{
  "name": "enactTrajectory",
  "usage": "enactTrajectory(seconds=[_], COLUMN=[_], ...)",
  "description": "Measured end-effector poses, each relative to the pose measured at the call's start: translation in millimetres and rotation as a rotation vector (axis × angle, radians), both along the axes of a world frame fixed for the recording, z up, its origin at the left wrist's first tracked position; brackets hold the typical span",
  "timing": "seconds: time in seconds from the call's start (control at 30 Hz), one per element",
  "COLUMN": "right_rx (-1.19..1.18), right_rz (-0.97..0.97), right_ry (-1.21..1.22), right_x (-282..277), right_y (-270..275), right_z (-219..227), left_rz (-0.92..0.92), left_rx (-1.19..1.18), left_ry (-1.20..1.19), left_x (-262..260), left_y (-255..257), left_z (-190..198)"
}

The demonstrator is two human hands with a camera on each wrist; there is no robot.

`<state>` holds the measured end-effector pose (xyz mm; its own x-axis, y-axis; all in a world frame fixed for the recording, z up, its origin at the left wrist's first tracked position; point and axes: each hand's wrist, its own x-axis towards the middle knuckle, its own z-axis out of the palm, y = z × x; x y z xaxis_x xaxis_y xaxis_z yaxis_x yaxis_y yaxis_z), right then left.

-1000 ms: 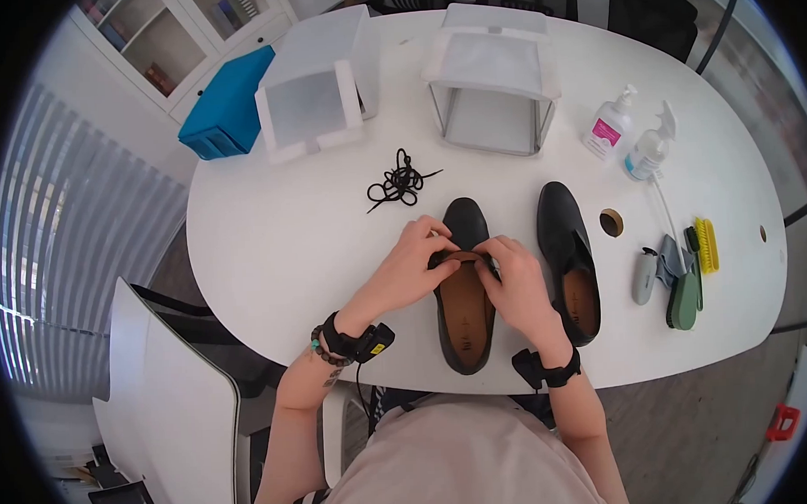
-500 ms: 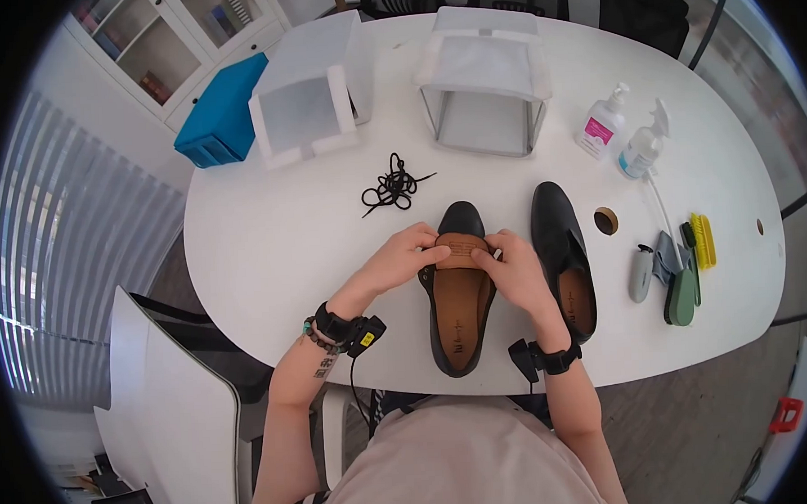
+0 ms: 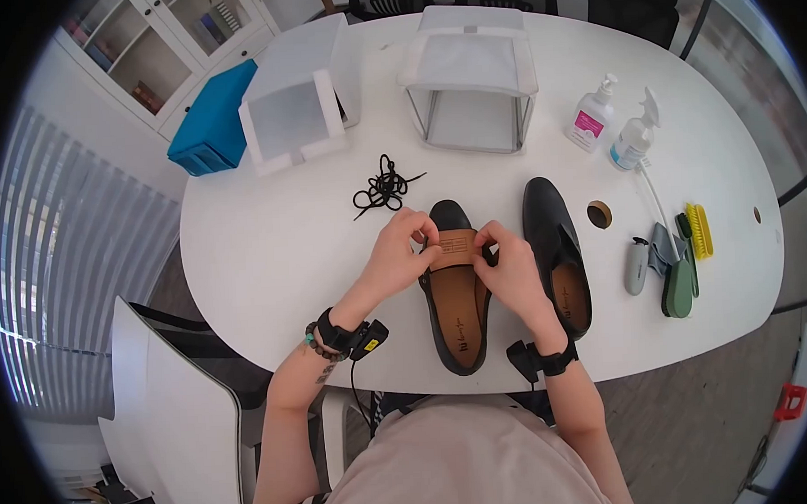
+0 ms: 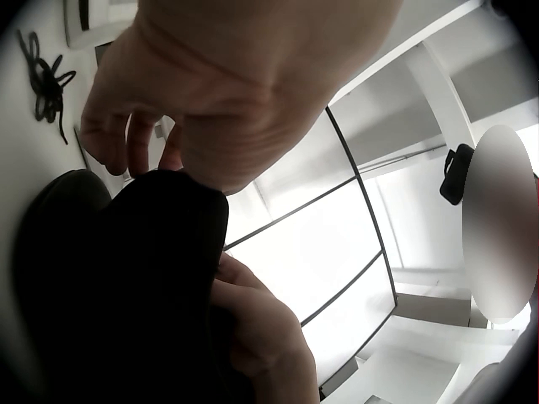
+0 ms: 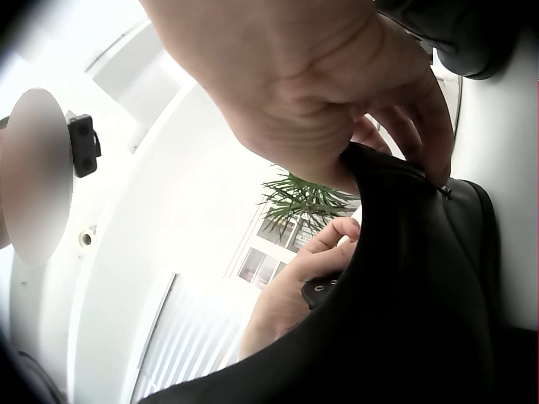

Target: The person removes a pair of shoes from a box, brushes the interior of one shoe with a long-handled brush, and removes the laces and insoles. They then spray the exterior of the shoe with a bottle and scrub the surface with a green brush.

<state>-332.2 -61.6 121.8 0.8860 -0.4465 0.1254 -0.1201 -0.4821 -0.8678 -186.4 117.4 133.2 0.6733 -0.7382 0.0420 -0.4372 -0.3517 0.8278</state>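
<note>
A black shoe (image 3: 459, 326) stands upright near the table's front edge, toe away from the body. Its tan tongue lining (image 3: 455, 247), printed with small text, faces up. At the tongue's left side, my left hand (image 3: 398, 258) pinches the shoe's upper between curled fingers and thumb. My right hand (image 3: 513, 274) pinches the upper at the opposite side; the right wrist view shows this hand (image 5: 295, 84) over the dark edge of the shoe (image 5: 396, 278). A second black shoe (image 3: 551, 236) lies just right of the first. Which layer each fingertip holds is partly hidden.
Black laces (image 3: 385, 188) lie tangled beyond the shoes. Farther back are a blue case (image 3: 213, 121) and two white boxes (image 3: 294, 122) (image 3: 472, 64). At right are pump bottles (image 3: 590, 118), a grey bottle (image 3: 636, 267), a cloth, brushes (image 3: 678, 289) and a table hole (image 3: 599, 214).
The tongue has come up from under my fingers and its printed lining shows. Both hands have shifted outward to its sides. The head view has shifted slightly.
</note>
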Motion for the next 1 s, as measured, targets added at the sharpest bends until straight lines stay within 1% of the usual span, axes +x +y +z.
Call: enactTrajectory(seconds=[0.07, 0.1, 0.17, 0.2, 0.27, 0.3, 0.37, 0.4, 0.47, 0.5, 0.57, 0.6, 0.67, 0.7, 0.73, 0.77, 0.8, 0.87, 1.0], right_rx=[0.013, 0.026, 0.038, 0.059, 0.081, 0.089, 0.097, 0.076, 0.054, 0.076, 0.096, 0.101, 0.105, 0.032, -0.041, -0.041, -0.031, -0.019, -0.025], right_rz=[0.002, -0.002, -0.006, 0.006, 0.017, 0.020, 0.027, 0.033, 0.039, 0.044, 0.045, 0.058, 0.072, 0.082, 0.092, 0.092, 0.097, 0.108, 0.112], right_ry=[-0.012, -0.012, -0.013, -0.022, -0.030, -0.020, -0.010, -0.029, -0.048, -0.051, -0.055, -0.027, -0.001, -0.069, -0.135, -0.136, -0.128, -0.119, -0.080], right_x=[-0.8, -1.5, -4.0, -5.6, -5.6, -6.1, -6.1, -5.9, -5.8, -6.1, -7.1, -7.5, -7.6, -7.0, -7.3, -9.0, -10.9, -12.7, -13.6], right_y=[2.8, 4.1, 4.9, 4.2, 3.4, 3.8, 3.7, 3.4, 4.2, 4.9, 6.8, 8.6, 9.7, 11.2, 12.1, 11.9, 12.9, 14.2, 14.3], right_z=[2.6, 3.5, 3.1, 2.6, 3.9, 6.0, 5.6, 3.2, 2.9, 4.6, 10.2, 14.4, 12.3, 6.8, 2.8, 0.2, 2.9, 6.0, 7.0], left_rz=[-0.062, -0.061, -0.020, -0.020, -0.245, -0.244, -0.492, -0.488, -0.586, -0.586, -0.456, -0.458, -0.350, -0.350, -0.404, -0.457, -0.455, -0.407, -0.387], left_rx=[-0.069, -0.068, -0.163, -0.163, -0.113, -0.112, 0.284, 0.284, 0.489, 0.488, 0.545, 0.544, 0.605, 0.605, 0.615, 0.625, 0.626, 0.539, 0.543], left_ry=[-0.199, -0.200, -0.504, -0.507, -0.423, -0.422, -0.536, -0.535, -0.673, -0.674, -0.634, -0.636, -0.416, -0.417, -0.471, -0.525, -0.523, -0.543, -0.513], left_x=[-4.0, -9.4, -28.4, -40.5, -67.0, -79.2, -97.0, -98.0, -98.6, -98.0, -94.3, -92.6, -86.8, -86.1, -85.7, -85.5, -86.2, -87.5, -86.1], left_y=[3.8, 4.4, 4.3, 6.4, 14.0, 18.2, 21.9, 19.2, 12.4, 8.7, -0.3, -5.6, -14.0, -14.3, -14.2, -13.9, -12.7, -9.7, -9.5], left_z=[1.6, 5.4, 17.6, 23.1, 27.8, 23.0, 14.7, 18.1, 28.9, 21.6, -2.7, -5.8, -8.7, -8.2, -7.9, -8.0, -10.7, -20.1, -21.2])
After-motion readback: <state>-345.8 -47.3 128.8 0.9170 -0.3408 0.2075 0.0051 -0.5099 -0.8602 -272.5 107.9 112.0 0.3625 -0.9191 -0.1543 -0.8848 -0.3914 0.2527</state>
